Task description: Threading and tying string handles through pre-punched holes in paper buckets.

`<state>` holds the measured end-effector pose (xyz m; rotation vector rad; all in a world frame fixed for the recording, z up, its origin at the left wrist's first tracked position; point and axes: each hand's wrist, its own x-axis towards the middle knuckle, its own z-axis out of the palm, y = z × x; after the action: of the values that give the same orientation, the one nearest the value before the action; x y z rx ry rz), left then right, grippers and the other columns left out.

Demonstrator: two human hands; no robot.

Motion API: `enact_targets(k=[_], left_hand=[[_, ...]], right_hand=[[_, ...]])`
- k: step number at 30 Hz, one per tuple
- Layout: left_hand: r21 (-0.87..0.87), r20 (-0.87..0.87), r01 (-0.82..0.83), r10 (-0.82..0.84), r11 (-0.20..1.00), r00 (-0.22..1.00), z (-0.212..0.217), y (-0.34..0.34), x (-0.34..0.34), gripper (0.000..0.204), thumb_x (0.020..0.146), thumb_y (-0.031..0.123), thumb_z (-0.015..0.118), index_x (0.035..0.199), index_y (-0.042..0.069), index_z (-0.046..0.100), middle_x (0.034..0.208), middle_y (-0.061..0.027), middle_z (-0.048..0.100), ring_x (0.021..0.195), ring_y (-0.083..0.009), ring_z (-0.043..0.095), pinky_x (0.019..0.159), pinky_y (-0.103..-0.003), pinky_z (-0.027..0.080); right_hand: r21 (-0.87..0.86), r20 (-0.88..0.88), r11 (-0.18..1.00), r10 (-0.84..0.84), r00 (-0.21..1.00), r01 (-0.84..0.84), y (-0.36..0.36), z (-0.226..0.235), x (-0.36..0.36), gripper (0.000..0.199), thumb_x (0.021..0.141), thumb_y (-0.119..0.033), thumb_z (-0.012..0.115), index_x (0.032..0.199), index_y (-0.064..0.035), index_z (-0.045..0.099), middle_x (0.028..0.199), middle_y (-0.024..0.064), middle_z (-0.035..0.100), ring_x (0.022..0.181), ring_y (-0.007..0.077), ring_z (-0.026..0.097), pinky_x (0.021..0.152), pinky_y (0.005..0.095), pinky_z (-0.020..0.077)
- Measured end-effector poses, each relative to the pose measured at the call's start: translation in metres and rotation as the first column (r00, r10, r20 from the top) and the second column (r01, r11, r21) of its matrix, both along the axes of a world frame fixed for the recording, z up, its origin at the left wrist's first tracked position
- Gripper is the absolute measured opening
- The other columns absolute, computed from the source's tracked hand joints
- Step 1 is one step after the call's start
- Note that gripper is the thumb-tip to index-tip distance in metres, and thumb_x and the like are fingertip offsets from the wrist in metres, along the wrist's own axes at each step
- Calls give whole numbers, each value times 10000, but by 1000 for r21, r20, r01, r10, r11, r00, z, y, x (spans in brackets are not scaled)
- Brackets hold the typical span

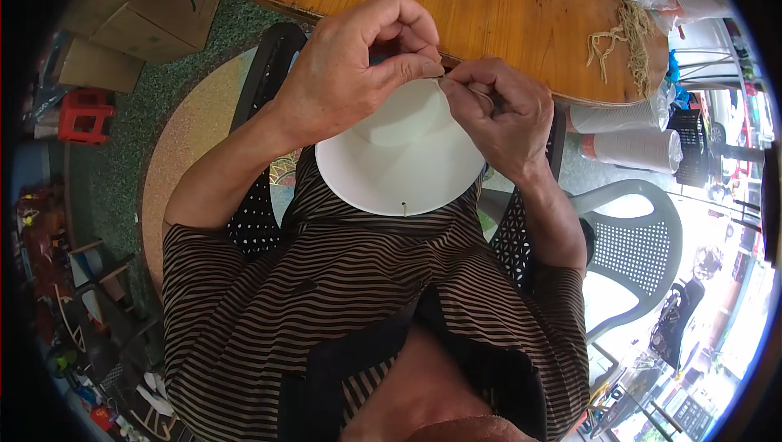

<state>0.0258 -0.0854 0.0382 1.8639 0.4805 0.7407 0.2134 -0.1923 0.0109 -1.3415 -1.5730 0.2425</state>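
A white, wide-brimmed hat-shaped piece rests tilted on my lap, its far rim against the table edge. A small hole with a short bit of tan cord shows at its near rim. Over the far rim, my left hand is closed in a pinch, thumb against finger. Just beside it, my right hand pinches too, the fingertips of both nearly touching. Between them shows a thin brownish strand that looks like cord; the fingers hide most of it.
Loose tan cords lie on the wooden table at the right. Plastic-wrapped white stacks are beyond its right edge. A grey-green plastic chair stands to my right. Cardboard boxes and a red stool are at the left.
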Motion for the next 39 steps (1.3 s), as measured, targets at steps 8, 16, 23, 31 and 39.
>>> enact_targets(k=[8, 16, 23, 31, 39], left_hand=[[113, -53, -60, 66, 992, 996, -5, -1, -1, 122, 934, 20, 777, 1001, 3, 677, 919, -15, 723, 847, -65, 666, 771, -228, 549], [418, 10, -109, 115, 902, 993, -6, -2, 2, 142, 873, -22, 787, 1007, 5, 748, 874, -72, 747, 756, -170, 717, 716, -282, 564], [464, -43, -18, 43, 886, 998, -9, 1, 1, 112, 893, -55, 735, 984, -14, 685, 930, -99, 697, 819, -233, 689, 749, -315, 546], [-19, -174, 238, -238, 971, 955, -8, 13, -7, 194, 1019, 158, 677, 973, -20, 618, 1051, -51, 611, 963, -119, 580, 889, -271, 471], [-301, -139, 212, -262, 930, 955, -16, 22, -7, 208, 1029, 209, 699, 1004, 10, 645, 1075, 3, 617, 953, -68, 569, 870, -240, 478]], right_hand=[[17, 22, 1000, 23, 1000, -23, 0, 0, 1, 129, 812, 28, 804, 888, -34, 719, 623, -50, 496, 556, 22, 424, 520, 206, 382], [60, 91, 998, 22, 996, -27, 2, -2, 4, 138, 819, -24, 825, 914, -57, 730, 623, -8, 587, 500, 52, 498, 486, 233, 436], [58, 96, 998, 29, 995, -35, 1, -2, 4, 148, 821, -22, 823, 924, -63, 725, 595, -25, 542, 501, 43, 480, 478, 232, 419], [56, 60, 998, 11, 998, -15, 3, -5, 6, 147, 831, -19, 820, 926, -56, 714, 572, -40, 480, 497, 36, 442, 472, 233, 399], [37, 60, 994, 105, 993, -107, -1, 2, 6, 150, 838, -27, 824, 970, -62, 762, 591, -19, 519, 497, 48, 453, 480, 242, 412]])
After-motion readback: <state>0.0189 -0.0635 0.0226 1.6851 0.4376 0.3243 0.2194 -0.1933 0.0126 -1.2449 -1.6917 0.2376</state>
